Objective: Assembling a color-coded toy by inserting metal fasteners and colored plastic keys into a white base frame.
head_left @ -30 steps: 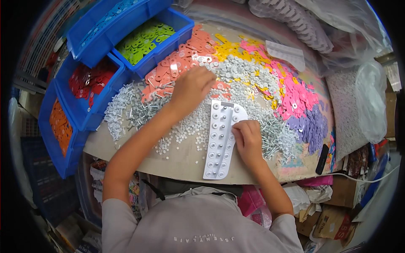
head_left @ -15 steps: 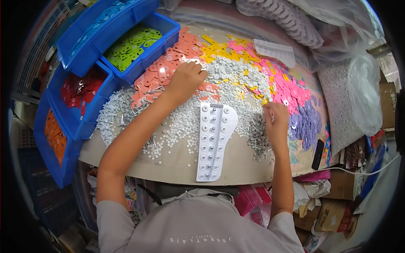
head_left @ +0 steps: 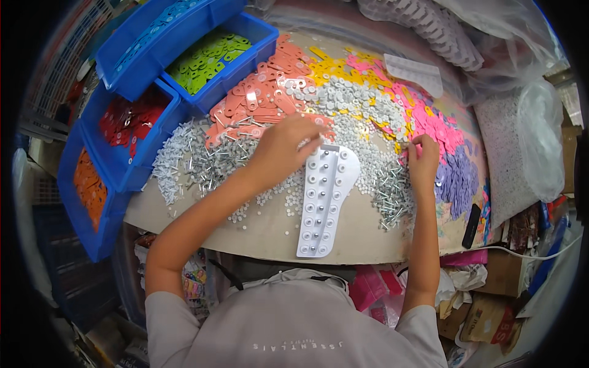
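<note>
A white foot-shaped plastic plate [head_left: 348,174] lies near the table's front edge. Round white discs line both of its sides, and small metal heads run down its central groove. Over the plate's upper left corner is my left hand [head_left: 283,150], thumb and fingers drawn together; anything small between them is too unclear to name. My right hand [head_left: 423,164] has its fingers curled, above the right end of a heap of silver pins [head_left: 392,195] and beside pink tabs [head_left: 437,130]. What its fingertips hold, if anything, is hidden.
Heaps of coral tabs [head_left: 246,104], white round caps [head_left: 356,98], yellow tabs [head_left: 322,64] and purple tabs [head_left: 457,181] cover the table. Blue bins [head_left: 138,175] with sorted coloured tabs stand at left. A second white plate [head_left: 417,72] and a bag of white pieces [head_left: 506,153] lie far right.
My left hand has come from the coral tabs and white caps toward me, to the plate's upper corner. My right hand stays by the silver pins, fingers still curled. The view has shifted slightly.
</note>
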The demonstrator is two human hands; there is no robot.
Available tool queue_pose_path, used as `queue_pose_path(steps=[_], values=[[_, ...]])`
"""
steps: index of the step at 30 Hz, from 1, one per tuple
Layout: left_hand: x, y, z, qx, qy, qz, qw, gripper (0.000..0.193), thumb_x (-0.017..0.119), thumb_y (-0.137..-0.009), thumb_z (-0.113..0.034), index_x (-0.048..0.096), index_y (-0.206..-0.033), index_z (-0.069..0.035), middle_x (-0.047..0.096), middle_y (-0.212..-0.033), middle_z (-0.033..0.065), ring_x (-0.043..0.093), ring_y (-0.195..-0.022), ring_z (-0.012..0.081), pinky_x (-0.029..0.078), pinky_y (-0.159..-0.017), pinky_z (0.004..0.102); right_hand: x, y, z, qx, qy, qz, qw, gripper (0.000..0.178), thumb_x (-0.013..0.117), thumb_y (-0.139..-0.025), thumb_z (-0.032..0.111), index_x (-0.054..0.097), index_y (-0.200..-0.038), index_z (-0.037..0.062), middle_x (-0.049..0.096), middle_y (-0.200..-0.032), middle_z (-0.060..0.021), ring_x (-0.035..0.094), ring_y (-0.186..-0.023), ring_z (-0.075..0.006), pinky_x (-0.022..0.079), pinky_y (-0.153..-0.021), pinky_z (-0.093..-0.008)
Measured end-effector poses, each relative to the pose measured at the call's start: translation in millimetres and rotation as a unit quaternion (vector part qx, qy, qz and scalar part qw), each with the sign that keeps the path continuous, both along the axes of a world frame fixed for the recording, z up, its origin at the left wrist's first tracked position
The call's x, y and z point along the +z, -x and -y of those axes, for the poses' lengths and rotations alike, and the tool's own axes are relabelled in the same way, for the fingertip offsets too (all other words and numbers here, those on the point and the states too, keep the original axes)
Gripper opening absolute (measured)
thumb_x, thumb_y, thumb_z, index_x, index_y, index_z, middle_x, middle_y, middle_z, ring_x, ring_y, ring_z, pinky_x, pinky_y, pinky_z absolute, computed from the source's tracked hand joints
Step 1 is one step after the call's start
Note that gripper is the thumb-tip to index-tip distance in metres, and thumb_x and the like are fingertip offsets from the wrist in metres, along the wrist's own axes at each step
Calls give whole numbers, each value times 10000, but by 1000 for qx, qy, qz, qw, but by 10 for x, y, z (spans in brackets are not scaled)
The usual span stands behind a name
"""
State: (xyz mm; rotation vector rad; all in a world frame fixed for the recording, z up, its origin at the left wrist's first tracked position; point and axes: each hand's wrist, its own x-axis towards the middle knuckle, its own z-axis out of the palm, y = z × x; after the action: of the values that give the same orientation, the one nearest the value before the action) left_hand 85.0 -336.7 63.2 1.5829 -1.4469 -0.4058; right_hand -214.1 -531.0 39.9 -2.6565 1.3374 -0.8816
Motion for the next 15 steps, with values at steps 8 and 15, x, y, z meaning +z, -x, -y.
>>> queue_pose_path(steps=[8, 15], values=[[-45, 200, -572, -144, -109, -71, 981, 78, 701, -885, -113, 693, -948, -67, 633, -936, 68, 603, -959, 261, 494, -832, 377, 457, -375, -1179, 152, -320, 115, 928, 115, 672, -874, 35, 668, -982, -7, 661, -988, -104, 614, -999, -208, 455, -908, -326], [-160, 352, -609, -128, -125, -68, 981, 92, 704, -890, -75, 694, -972, -35, 628, -917, 76, 609, -878, 226, 495, -776, 341, 341, -497, -1462, 207, -356, 69, 908, 93, 683, -878, 64, 689, -964, 28, 649, -932, -77, 591, -940, -244, 448, -879, -356]])
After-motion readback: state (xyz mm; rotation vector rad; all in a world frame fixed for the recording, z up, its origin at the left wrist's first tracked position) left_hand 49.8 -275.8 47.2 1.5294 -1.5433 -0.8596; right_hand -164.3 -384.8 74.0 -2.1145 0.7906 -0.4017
